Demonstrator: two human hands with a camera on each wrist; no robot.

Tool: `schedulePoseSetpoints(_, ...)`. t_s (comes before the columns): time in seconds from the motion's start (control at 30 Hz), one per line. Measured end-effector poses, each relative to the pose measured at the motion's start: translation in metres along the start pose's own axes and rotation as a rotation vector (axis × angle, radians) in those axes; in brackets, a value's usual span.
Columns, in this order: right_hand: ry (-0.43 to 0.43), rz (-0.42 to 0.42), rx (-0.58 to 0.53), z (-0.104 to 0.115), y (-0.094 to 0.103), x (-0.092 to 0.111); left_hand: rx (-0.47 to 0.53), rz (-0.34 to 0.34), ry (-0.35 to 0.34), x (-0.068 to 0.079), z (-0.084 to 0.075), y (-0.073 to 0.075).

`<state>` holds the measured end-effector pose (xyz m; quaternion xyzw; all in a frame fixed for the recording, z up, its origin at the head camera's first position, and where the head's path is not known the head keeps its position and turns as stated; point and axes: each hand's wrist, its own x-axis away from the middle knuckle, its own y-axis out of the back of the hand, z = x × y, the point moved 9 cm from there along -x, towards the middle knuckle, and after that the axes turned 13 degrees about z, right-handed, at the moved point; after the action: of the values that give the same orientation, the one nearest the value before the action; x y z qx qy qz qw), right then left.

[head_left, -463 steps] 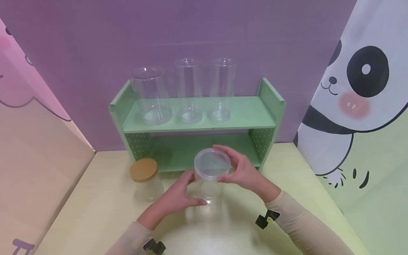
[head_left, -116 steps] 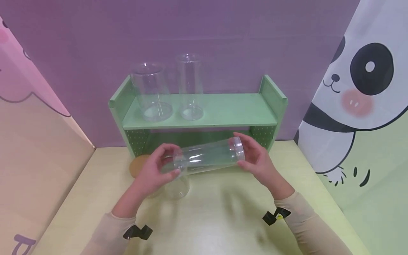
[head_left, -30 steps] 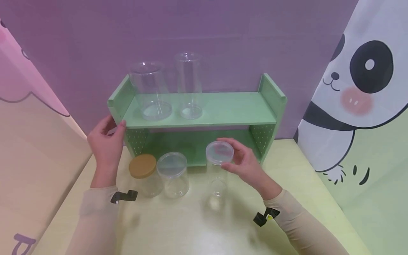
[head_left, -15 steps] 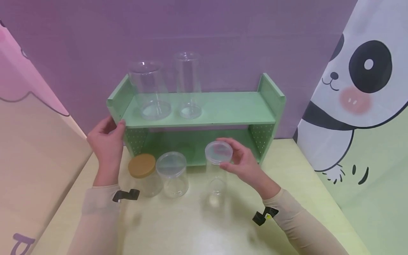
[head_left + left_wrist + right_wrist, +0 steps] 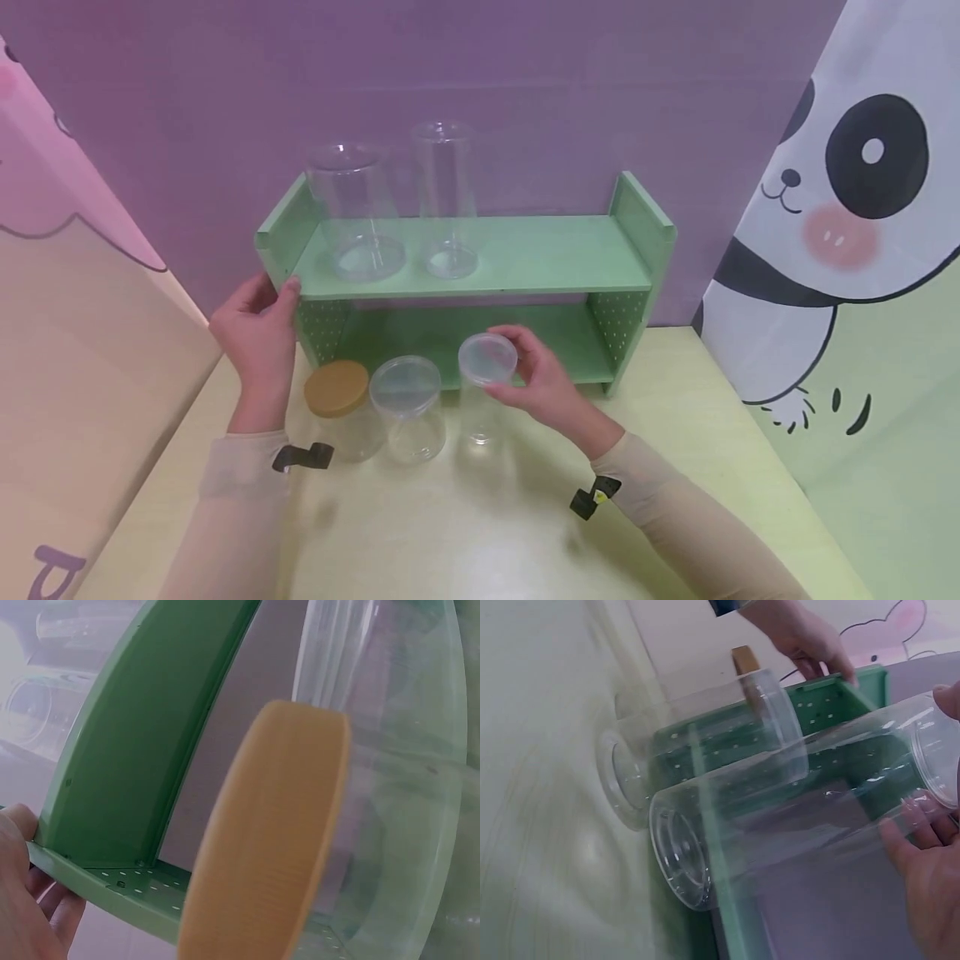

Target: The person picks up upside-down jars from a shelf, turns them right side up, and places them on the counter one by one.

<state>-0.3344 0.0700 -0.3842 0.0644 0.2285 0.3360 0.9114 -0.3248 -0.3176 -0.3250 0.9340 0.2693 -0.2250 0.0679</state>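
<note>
Panda mural [image 5: 847,242] flanks the pale bench's [image 5: 420,525] right edge, right fingers [image 5: 519,337] grasping a slim lidded jar [image 5: 480,412], left fingers [image 5: 284,302] gripping the green shelf's [image 5: 555,254] left end.

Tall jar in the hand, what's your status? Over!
Right hand gripping tall jar, upright. Left hand gripping green shelf. Possible obstacle: wide jar, close left of tall jar.

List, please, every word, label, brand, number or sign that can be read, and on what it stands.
No readable text; the jars show no label.
Yellow mark on the right wrist's black device: too small to read.
Purple shape on left wall: cut off, unclear.
</note>
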Motion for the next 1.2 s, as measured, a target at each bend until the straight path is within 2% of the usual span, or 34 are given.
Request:
schedulePoseSetpoints(0.23,-0.023,-0.015,0.008,-0.019,-0.003,-0.011,-0.007,-0.003,0.004,-0.001,0.002,-0.004)
schedulePoseSetpoints(0.53,-0.083,0.005,0.019,-0.041,-0.012,-0.018,-0.085,0.004,0.009,-0.003,-0.003,-0.006)
schedulePoseSetpoints(0.7,-0.1,0.024,0.014,-0.049,-0.018,-0.021,-0.082,0.005,0.002,-0.004,0.0,-0.006)
schedulePoseSetpoints(0.9,-0.137,-0.001,0.03,-0.058,-0.019,-0.023,-0.112,-0.002,-0.006,-0.003,-0.001,-0.004)
schedulePoseSetpoints(1.2,-0.141,-0.007,0.003,-0.061,-0.022,-0.026,-0.083,-0.001,0.011,-0.002,-0.001,-0.001)
